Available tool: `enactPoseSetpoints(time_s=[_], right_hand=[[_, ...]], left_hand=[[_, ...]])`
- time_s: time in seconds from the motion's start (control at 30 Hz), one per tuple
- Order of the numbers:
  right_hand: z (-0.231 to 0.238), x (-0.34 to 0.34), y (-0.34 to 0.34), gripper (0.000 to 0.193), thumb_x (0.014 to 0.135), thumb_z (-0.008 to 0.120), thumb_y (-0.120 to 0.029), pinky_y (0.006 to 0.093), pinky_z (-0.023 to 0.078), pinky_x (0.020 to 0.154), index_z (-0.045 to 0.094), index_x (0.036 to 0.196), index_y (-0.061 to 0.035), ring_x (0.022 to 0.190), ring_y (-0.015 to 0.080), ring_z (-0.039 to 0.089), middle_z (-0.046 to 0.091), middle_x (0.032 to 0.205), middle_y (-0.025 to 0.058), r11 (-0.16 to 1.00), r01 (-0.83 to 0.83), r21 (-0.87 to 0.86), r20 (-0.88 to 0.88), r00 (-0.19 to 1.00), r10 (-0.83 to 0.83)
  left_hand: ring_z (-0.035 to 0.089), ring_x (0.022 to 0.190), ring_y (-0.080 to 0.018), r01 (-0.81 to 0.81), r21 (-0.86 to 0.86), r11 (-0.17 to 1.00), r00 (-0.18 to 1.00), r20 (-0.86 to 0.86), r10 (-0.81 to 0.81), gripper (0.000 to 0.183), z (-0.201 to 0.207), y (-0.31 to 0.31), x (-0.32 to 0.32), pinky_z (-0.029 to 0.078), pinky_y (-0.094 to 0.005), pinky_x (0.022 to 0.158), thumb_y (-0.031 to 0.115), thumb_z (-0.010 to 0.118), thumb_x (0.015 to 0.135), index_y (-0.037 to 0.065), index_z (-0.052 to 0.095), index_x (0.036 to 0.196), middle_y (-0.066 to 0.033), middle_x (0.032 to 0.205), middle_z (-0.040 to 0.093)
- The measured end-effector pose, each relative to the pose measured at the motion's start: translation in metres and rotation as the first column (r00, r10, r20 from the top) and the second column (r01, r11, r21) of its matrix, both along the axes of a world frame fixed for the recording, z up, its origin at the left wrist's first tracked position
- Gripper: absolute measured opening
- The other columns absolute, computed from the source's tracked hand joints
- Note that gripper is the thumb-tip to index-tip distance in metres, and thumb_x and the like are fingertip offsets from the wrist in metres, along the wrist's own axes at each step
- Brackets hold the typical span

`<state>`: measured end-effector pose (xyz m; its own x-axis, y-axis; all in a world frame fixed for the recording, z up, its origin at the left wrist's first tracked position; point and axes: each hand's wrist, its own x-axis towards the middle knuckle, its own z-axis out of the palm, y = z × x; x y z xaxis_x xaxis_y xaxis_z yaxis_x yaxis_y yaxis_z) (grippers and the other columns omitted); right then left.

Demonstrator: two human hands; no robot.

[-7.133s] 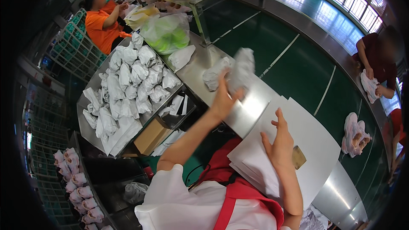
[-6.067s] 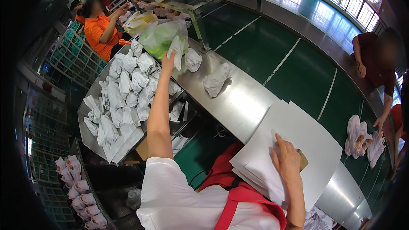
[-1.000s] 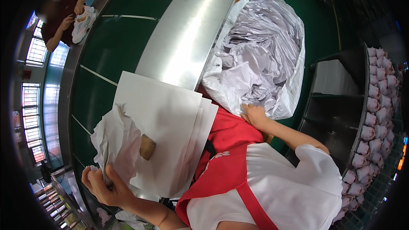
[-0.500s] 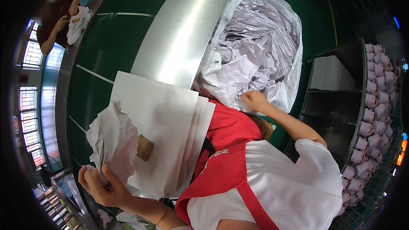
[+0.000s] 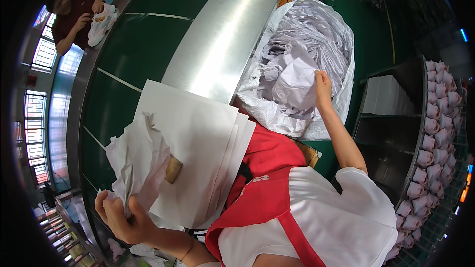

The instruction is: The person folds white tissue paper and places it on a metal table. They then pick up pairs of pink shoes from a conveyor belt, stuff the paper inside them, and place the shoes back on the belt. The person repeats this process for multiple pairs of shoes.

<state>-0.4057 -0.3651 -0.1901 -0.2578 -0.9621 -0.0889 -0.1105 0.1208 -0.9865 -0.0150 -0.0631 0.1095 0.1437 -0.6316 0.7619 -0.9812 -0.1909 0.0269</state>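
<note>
At the lower left, my left hand (image 5: 126, 223) is closed around the lower end of crumpled white paper (image 5: 140, 155), which stands up above its fingers. My right hand (image 5: 323, 88) pinches the edge of a loose white sheet of paper (image 5: 295, 80) over the mouth of a white woven sack (image 5: 316, 129). The sack is full of creased paper sheets (image 5: 329, 29). Beside my left hand lies a pile of large, flat white sheets (image 5: 198, 118), with a small brown block (image 5: 173, 169) on top. The held paper covers part of the pile.
A green conveyor belt (image 5: 116, 59) runs along the left, beside a shiny metal plate (image 5: 213, 44). Across it, a person (image 5: 74, 22) handles a white item. At right stand a dark metal shelf (image 5: 381, 133) and a rack of pale pink, rounded bundles (image 5: 428, 141).
My right hand has moved up and slightly right, from the sack's near edge to a sheet that it now holds raised. My left hand keeps its paper. The whole view has shifted a little.
</note>
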Motion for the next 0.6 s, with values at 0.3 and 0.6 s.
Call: enactPoseSetpoints(time_s=[0.3,0.6], right_hand=[[0.058,0.006,-0.013,0.031,0.084,0.067,-0.019,0.0226,0.043,0.073,0.062,0.111,-0.0031,0.080,0.0092,0.055,0.063,0.091,0.0015,0.866,-0.451,0.217,-0.131,0.865,0.484],[0.184,0.010,-0.062,0.056,0.072,0.071,-0.013,0.0266,0.051,0.068,0.054,0.123,0.0001,0.068,0.0160,0.063,0.066,0.078,0.0083,0.484,-0.871,0.082,0.110,0.491,0.864]], left_hand=[[0.042,0.055,-0.0239,0.041,0.049,0.998,0.999,-0.013,-0.041,0.038,0.001,-0.003,-0.006,0.050,-0.0478,0.078,0.026,0.067,0.087,-0.002,0.047,0.069,-0.0082,0.060,0.038],[0.041,0.055,-0.0275,0.191,0.010,0.982,0.966,-0.181,-0.186,0.047,0.008,0.004,-0.015,0.045,-0.0418,0.064,0.039,0.067,0.083,-0.003,0.050,0.070,-0.0085,0.059,0.038]])
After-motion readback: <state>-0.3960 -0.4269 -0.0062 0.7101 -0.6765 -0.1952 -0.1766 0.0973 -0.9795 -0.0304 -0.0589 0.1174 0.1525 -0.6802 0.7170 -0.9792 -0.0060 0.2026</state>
